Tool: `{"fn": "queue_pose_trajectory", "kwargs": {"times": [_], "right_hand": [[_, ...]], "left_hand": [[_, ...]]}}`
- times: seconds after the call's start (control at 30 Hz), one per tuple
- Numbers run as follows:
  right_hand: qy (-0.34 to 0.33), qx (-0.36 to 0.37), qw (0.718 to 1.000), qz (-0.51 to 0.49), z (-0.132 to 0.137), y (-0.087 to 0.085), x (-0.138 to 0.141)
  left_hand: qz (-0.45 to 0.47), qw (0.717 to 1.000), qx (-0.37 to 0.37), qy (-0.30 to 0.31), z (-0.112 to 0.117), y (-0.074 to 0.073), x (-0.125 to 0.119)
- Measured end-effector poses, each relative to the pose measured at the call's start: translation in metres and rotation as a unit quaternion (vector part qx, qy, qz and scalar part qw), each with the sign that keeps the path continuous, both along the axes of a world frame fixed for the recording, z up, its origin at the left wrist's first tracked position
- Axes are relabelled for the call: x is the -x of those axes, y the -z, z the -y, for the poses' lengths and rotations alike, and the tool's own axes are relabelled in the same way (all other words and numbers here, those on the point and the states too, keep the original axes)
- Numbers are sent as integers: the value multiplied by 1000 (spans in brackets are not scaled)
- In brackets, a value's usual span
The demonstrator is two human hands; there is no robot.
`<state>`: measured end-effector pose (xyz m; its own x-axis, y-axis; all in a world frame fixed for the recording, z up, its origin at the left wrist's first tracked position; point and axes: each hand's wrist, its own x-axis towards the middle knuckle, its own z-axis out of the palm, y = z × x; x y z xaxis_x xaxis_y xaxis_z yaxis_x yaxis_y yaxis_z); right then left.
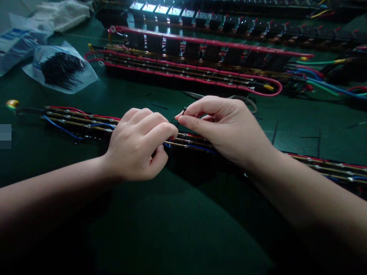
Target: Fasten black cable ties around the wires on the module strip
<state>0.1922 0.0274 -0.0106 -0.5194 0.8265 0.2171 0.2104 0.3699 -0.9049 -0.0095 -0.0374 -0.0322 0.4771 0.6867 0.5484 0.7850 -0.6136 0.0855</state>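
A long strip of black sockets wired with red, blue and brass conductors [77, 121] lies across the dark green table in front of me. My left hand [137, 145] is curled over the strip's middle, fingers pinched on the wires. My right hand [220, 128] sits just to its right, thumb and forefinger pinching a thin black cable tie [182, 112] that loops up from the wires between the two hands. The part of the strip under my hands is hidden.
A clear bag of black cable ties [60, 68] lies at the back left beside white cloth [61, 15]. Finished wired strips with red cable [195, 72] and a row of sockets [229, 21] fill the back. Cut tie ends [274, 131] are scattered to the right.
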Motion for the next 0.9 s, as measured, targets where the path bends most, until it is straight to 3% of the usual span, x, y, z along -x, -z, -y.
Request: {"fn": "queue_pose_trajectory", "kwargs": {"times": [0.9], "right_hand": [[7,5,1000,5,2,-3,0]], "left_hand": [[-91,994,-34,40,-4,-1,2]]}}
